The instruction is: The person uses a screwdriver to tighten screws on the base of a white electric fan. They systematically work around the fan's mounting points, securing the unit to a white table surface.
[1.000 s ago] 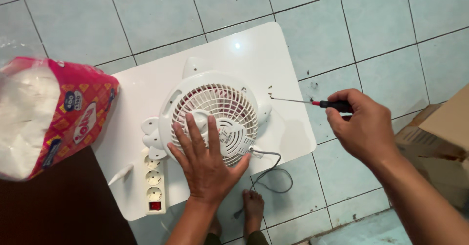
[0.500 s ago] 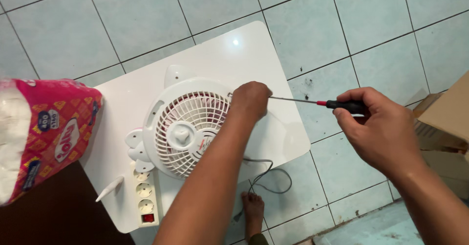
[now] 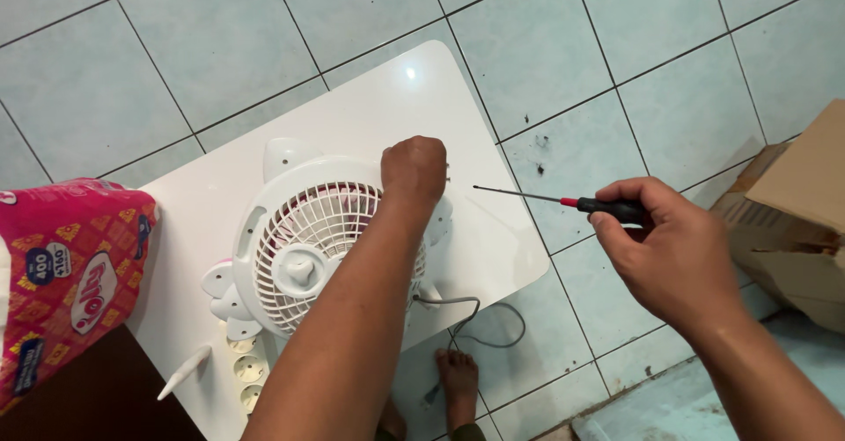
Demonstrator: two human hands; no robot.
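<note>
Both hands are occupied: the left hand [image 3: 414,170] is closed on the white fan's [image 3: 308,247] upper-right rim, mid-tabletop [image 3: 264,164]; a screwdriver [image 3: 563,201] is gripped by the right hand [image 3: 673,252]. Small loosened parts could be knocked off the tabletop's right edge.

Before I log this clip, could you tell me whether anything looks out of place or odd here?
Yes. The white fan lies flat, grille up, on the small white table instead of standing upright. A power strip sits half under it at the table's near edge. Dark specks dot the floor tiles just past the table.
</note>
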